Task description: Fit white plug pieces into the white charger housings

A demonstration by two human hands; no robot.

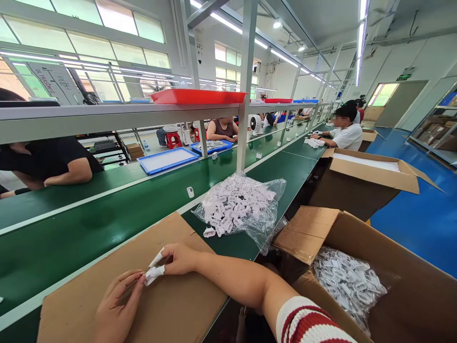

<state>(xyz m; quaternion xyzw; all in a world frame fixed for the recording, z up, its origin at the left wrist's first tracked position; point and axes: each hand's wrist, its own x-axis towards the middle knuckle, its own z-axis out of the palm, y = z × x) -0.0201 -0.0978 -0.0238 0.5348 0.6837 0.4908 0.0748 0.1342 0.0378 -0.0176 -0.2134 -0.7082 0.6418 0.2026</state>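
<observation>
Above a flat cardboard sheet, my two hands meet at the fingertips. My left hand is closed in a pinch, its thumb and fingers on a small white piece whose shape is mostly hidden. White coverings wrap the thumb and index finger of my right hand, which pinches at the same piece from the other side. Just beyond, a clear plastic bag lies spread under a heap of small white plastic parts. One loose white part sits at the heap's near edge.
A green conveyor belt runs along the left, carrying a white part. Red tray rests on the overhead shelf; a blue-edged tray lies across the belt. An open carton with bagged parts stands right. Co-workers sit along the line.
</observation>
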